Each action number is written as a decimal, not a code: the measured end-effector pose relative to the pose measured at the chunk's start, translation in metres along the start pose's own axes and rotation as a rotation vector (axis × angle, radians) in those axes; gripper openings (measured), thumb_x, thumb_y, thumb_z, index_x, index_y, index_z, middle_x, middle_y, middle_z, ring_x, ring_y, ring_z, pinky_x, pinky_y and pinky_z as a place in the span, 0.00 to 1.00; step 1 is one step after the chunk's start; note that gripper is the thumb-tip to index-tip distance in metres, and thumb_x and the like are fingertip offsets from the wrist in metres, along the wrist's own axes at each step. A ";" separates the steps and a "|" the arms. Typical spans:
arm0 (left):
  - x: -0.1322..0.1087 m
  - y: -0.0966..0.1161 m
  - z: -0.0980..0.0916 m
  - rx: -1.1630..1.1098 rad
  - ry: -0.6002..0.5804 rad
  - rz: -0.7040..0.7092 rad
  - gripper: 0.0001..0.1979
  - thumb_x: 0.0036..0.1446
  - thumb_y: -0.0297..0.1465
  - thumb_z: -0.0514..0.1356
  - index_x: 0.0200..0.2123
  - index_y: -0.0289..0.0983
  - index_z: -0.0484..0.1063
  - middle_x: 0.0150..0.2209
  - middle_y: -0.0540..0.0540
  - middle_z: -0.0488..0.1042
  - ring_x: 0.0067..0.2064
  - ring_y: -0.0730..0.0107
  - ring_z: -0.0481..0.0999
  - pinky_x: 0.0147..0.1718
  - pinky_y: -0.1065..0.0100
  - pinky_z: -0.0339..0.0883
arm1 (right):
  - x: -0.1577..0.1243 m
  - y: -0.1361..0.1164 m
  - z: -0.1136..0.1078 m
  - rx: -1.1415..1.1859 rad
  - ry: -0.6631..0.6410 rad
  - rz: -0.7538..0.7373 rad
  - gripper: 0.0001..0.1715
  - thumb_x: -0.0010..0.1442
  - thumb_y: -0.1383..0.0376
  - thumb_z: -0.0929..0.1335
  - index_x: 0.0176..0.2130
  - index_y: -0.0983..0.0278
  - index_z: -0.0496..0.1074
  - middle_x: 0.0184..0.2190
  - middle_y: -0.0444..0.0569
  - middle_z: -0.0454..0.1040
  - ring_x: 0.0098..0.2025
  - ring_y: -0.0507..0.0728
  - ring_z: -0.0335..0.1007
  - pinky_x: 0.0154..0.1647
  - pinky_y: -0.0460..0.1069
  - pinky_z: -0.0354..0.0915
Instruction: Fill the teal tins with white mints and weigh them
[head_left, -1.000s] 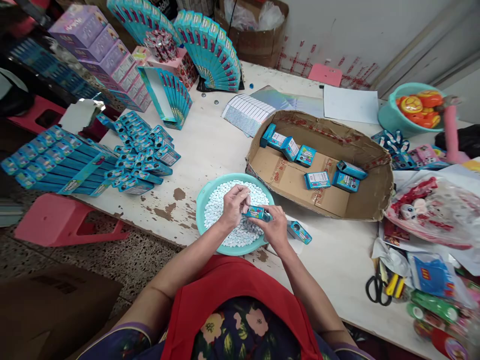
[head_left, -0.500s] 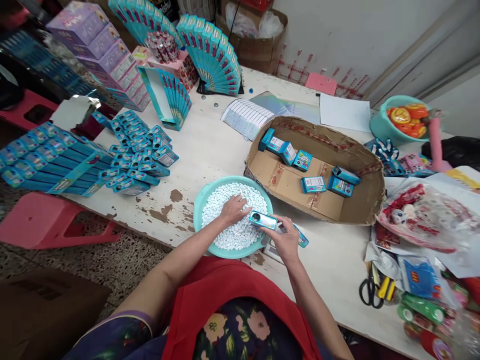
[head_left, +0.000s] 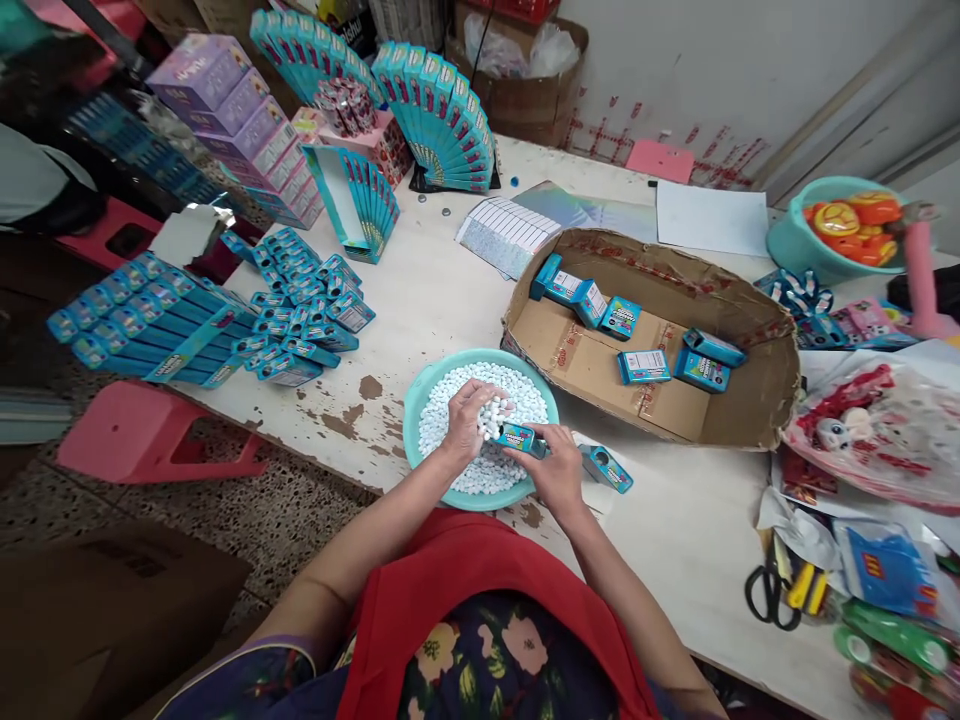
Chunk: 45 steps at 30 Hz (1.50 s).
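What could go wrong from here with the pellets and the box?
1. The left hand pinches loose pellets at the mouth of the box in the right hand; some may miss, though the bowl lies underneath.
2. The bowl sits at the table edge by the forearms; a nudge might tip it.
3. A spare box lies beside the right wrist and could get swept off.

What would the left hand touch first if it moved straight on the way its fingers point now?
Probably the small blue box in the right hand; the left hand, holding white pellets, points at it.
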<state>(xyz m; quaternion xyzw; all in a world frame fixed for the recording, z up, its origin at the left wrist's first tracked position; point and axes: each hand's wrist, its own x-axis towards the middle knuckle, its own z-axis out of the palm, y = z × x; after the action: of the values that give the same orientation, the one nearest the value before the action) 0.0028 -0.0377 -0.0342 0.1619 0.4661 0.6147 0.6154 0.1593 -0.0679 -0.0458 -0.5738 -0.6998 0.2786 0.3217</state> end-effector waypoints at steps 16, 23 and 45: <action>0.004 0.007 0.012 0.097 0.023 0.130 0.20 0.51 0.40 0.63 0.17 0.33 0.63 0.26 0.47 0.71 0.25 0.71 0.74 0.26 0.70 0.67 | 0.011 -0.008 0.002 0.029 -0.017 0.032 0.18 0.51 0.53 0.73 0.39 0.61 0.74 0.35 0.48 0.75 0.40 0.58 0.68 0.41 0.52 0.63; 0.003 0.008 0.015 0.161 0.043 0.179 0.13 0.54 0.39 0.61 0.26 0.35 0.67 0.22 0.51 0.68 0.24 0.75 0.70 0.23 0.73 0.63 | 0.009 -0.007 0.005 0.076 -0.009 0.033 0.23 0.47 0.52 0.75 0.39 0.61 0.74 0.35 0.47 0.75 0.40 0.58 0.68 0.42 0.52 0.63; -0.003 0.013 0.027 0.076 -0.015 0.163 0.12 0.55 0.38 0.61 0.28 0.36 0.67 0.16 0.56 0.57 0.16 0.82 0.56 0.15 0.76 0.48 | 0.005 -0.003 0.005 0.236 0.035 0.144 0.22 0.47 0.53 0.75 0.40 0.60 0.75 0.35 0.47 0.75 0.38 0.57 0.69 0.40 0.51 0.64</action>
<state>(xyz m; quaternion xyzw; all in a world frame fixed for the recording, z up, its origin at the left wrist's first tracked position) 0.0160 -0.0280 -0.0093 0.2271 0.4697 0.6432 0.5604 0.1527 -0.0632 -0.0458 -0.5852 -0.6136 0.3714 0.3782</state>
